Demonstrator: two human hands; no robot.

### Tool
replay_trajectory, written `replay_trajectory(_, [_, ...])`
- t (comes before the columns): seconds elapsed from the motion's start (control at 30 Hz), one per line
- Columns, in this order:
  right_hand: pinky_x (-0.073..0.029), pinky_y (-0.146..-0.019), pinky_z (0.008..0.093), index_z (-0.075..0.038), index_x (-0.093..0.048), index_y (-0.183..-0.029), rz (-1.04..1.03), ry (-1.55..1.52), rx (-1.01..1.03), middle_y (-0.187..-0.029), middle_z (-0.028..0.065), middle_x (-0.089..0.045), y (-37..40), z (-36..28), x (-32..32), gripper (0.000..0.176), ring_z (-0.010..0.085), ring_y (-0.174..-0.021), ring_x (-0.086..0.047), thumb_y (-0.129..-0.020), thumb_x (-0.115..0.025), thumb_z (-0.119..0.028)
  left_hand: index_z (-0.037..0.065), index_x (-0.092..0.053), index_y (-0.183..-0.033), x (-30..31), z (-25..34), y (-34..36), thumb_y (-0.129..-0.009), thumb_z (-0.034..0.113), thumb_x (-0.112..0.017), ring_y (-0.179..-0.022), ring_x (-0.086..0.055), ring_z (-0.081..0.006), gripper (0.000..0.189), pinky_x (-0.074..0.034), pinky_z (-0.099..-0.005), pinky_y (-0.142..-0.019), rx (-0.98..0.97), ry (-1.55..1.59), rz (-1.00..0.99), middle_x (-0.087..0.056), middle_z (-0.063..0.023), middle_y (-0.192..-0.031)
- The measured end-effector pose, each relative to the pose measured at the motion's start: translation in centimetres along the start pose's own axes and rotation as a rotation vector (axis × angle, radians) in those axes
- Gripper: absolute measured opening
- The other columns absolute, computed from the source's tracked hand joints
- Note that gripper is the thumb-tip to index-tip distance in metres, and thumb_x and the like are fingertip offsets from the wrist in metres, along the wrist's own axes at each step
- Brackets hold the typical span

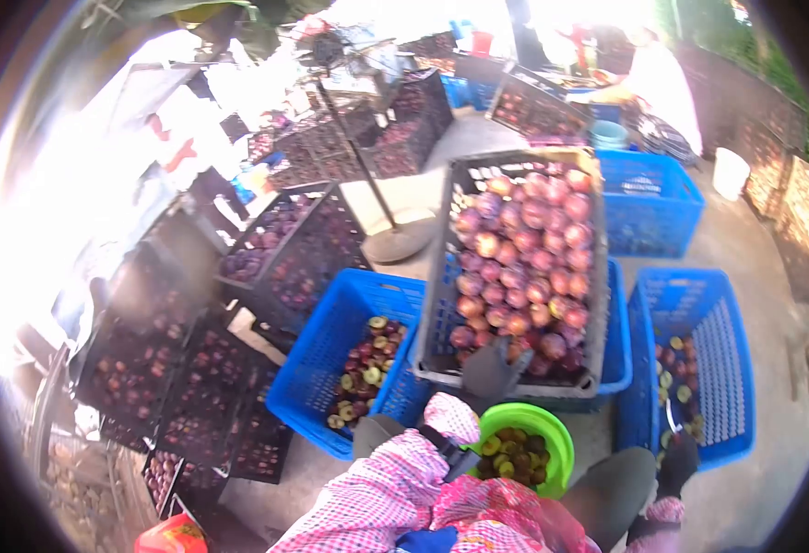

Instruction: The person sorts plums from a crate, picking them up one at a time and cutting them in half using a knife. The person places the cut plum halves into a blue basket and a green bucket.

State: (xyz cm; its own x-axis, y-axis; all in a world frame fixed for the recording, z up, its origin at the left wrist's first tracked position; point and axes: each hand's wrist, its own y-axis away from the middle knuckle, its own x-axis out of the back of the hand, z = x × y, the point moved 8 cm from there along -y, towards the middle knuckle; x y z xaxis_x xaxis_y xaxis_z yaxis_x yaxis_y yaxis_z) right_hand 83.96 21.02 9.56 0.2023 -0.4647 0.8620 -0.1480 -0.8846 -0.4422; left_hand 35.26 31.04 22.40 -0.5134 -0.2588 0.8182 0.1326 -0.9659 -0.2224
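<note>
My left hand (495, 371), in a dark glove, reaches over the near rim of a black crate (431, 341) heaped with reddish-purple plums (526, 249). Its fingers look apart, touching the nearest plums. My right hand (677, 464), also gloved, is closed around a knife (670, 417) whose thin, bright blade points up over the near end of the right blue basket (741, 387). Cut plums (679, 373) lie in that basket. Between my knees stands a green bowl (559, 442) holding greenish-brown fruit pieces (512, 456).
To the left, a blue basket (307, 369) holds halved plums. Stacked dark crates (169, 369) of plums line the left side. A stand fan's round base (400, 237) is behind. Another person (662, 88) sits at the back right, near a white bucket (730, 173).
</note>
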Motion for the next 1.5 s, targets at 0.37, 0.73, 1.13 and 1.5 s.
replay_trajectory(0.37, [-0.048,-0.074,0.0444,-0.007,-0.064,-0.105,-0.111,0.075,-0.005,-0.096,0.0135,-0.066,-0.4,1.2,-1.5,0.023,0.0348,-0.089,-0.063,-0.082,-0.068,-0.008,0.004,-0.057,-0.126,0.0,0.3,0.1,-0.088,0.056,-0.060,-0.098,-0.066,-0.0408,0.065,-0.052,-0.0490,-0.083,0.092,0.018,-0.142,-0.065,-0.0232,-0.112])
replay_trajectory(0.73, [-0.052,-0.077,0.0342,-0.004,-0.061,-0.119,-0.162,-0.751,-0.122,-0.097,0.0092,-0.068,-9.9,-18.8,12.9,0.045,0.0191,-0.086,-0.065,-0.081,-0.079,-0.022,0.008,-0.056,-0.114,2.1,3.5,2.8,-0.108,0.043,-0.022,-0.067,-0.057,-0.0106,0.049,-0.045,-0.0247,-0.055,0.262,1.296,-0.414,-0.064,-0.0042,-0.089])
replay_trajectory(1.13, [-0.051,-0.085,0.0402,-0.002,-0.062,-0.114,-0.416,-0.862,0.111,-0.105,0.0185,-0.066,0.9,-32.8,11.4,0.050,0.0346,-0.099,-0.066,-0.078,-0.081,-0.032,-0.003,-0.056,-0.121,1.4,4.6,15.8,-0.108,0.028,-0.029,-0.098,-0.063,-0.0207,0.044,-0.050,-0.0343,-0.084,-0.090,0.944,-0.181,-0.065,-0.0136,-0.108])
replay_trajectory(1.5, [-0.050,-0.072,0.0373,-0.003,-0.060,-0.095,-0.090,-1.067,0.287,-0.093,0.0134,-0.060,3.1,-34.6,15.4,0.040,0.0280,-0.082,-0.063,-0.068,-0.085,-0.019,0.007,-0.060,-0.108,0.4,4.1,17.8,-0.107,0.043,-0.031,-0.069,-0.061,-0.0143,0.047,-0.050,-0.0281,-0.061,0.302,1.404,-0.557,-0.065,-0.0057,-0.093])
